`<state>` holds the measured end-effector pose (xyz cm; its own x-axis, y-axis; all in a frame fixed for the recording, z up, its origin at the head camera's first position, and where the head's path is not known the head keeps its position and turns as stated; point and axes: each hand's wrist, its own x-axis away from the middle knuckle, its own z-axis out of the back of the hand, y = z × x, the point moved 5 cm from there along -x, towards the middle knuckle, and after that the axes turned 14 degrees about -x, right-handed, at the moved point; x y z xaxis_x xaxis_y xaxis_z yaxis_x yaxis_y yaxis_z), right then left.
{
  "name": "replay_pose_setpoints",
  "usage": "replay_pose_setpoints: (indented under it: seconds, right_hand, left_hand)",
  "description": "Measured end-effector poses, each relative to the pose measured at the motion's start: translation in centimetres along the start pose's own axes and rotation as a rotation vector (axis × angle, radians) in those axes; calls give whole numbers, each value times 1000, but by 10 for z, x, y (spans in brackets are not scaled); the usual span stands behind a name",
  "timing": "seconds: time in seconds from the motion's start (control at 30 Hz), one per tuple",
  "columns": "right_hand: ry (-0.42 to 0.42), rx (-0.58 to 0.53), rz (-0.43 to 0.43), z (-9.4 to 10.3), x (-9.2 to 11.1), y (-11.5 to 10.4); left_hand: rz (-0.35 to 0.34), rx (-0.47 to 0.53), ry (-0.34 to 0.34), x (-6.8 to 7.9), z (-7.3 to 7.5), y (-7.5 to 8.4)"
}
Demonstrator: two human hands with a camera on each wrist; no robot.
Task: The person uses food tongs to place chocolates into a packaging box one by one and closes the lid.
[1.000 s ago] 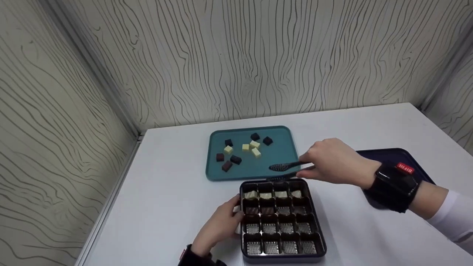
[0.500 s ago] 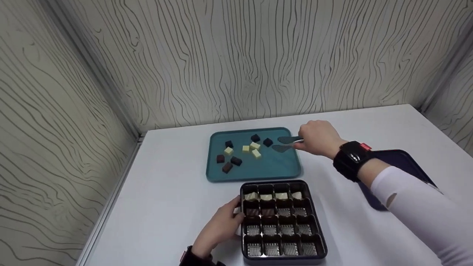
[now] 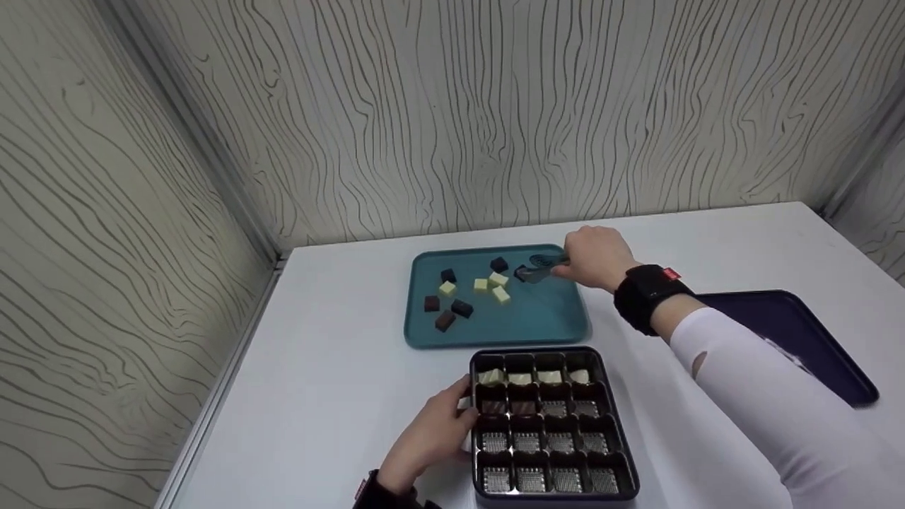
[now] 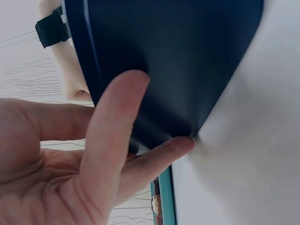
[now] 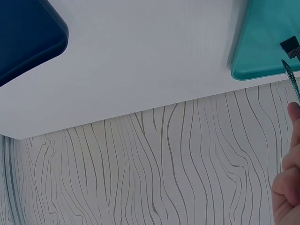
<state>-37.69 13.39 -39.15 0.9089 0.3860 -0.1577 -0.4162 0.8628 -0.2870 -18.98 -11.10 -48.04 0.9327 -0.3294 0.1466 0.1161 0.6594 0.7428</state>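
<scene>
My right hand [image 3: 599, 256] grips dark tongs [image 3: 539, 275] over the right part of a teal tray [image 3: 537, 322]. The tong tips stand on either side of a dark chocolate cube [image 3: 521, 273]. In the right wrist view, the tongs [image 5: 291, 77] reach in close to the cube [image 5: 289, 44]. My left hand [image 3: 433, 428] rests against the left side of a compartmented chocolate box [image 3: 616, 413]. In the left wrist view, the straight thumb and fingers [image 4: 110, 126] touch the box's navy wall [image 4: 178, 61]. White chocolates fill the box's far row; two brown pieces sit in the second.
Several loose dark, brown and pale yellow cubes [image 3: 481, 284] lie on the teal tray. A navy lid or tray [image 3: 806, 325] sits at the right, partly behind the right sleeve [image 3: 735, 382]. A wood-grain patterned wall [image 3: 459, 141] borders the white table.
My right hand has carried the tongs from above the box's far edge up and leftward to the dark cube on the teal tray. The left hand has kept its place on the box.
</scene>
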Motion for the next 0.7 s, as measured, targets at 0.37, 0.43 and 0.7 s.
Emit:
replay_pose_setpoints:
  seconds: [0.37, 0.43, 0.7]
  right_hand:
    - [-8, 6, 0, -10, -9, -1]
    - [-6, 5, -4, -11, -11, 0]
    - [-12, -11, -8, -17, -16, 0]
  left_hand:
    - [-12, -27, 33, 0, 0, -1]
    - [-13, -27, 34, 0, 0, 0]
    - [-6, -36, 29, 0, 1, 1]
